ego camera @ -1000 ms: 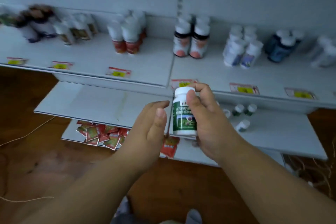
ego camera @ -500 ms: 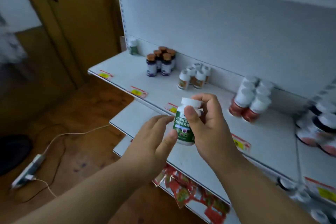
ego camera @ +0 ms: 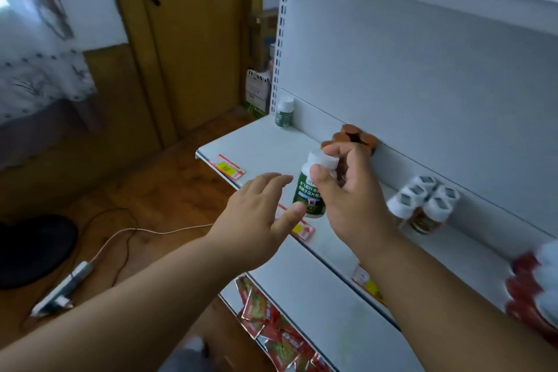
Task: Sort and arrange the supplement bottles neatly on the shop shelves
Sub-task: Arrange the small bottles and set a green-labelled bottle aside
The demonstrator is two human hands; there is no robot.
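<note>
Right hand point(ego camera: 347, 199) fingers clamped on green-label bottle point(ego camera: 309, 193) — left hand point(ego camera: 256, 214) fingers spread, thumb touching it

right hand point(ego camera: 353, 202) grips green-label bottle point(ego camera: 311, 190) by its white cap, above the shelf point(ego camera: 265, 142) front edge | left hand point(ego camera: 256, 217) spread beside it (thumb touching the bottle's base) | matching bottle point(ego camera: 284, 112) at shelf's far back corner
</note>
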